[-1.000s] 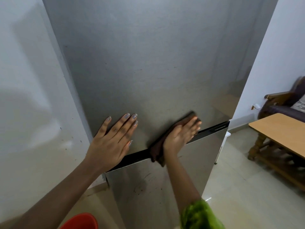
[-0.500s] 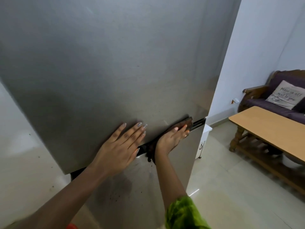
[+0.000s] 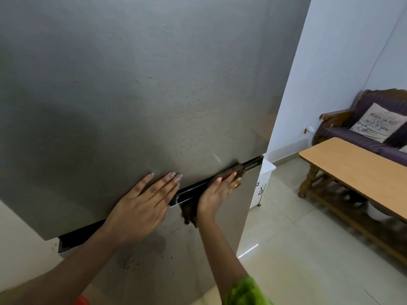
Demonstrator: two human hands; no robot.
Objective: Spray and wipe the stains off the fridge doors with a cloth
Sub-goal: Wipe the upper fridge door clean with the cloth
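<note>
The grey upper fridge door (image 3: pixel 132 95) fills most of the view, with faint specks on it. My left hand (image 3: pixel 145 203) lies flat on its lower edge, fingers spread. My right hand (image 3: pixel 218 194) presses a dark brown cloth (image 3: pixel 190 211) into the black gap (image 3: pixel 251 165) between the two doors, near the right end. Part of the cloth hangs below my palm. The lower fridge door (image 3: pixel 158 267) carries dark spots and smears under my hands. No spray bottle is in view.
A wooden table (image 3: pixel 356 170) stands to the right on the pale tiled floor (image 3: pixel 297 271). Behind it is a purple sofa (image 3: pixel 361 135) with a printed cushion (image 3: pixel 377 123). A white low cabinet (image 3: pixel 263 183) sits beside the fridge. Something red (image 3: pixel 82 301) shows at the bottom edge.
My right hand has slid the cloth down from the upper door into the gap and rightwards along it. The view has shifted right and closer. My left hand stays flat on the door.
</note>
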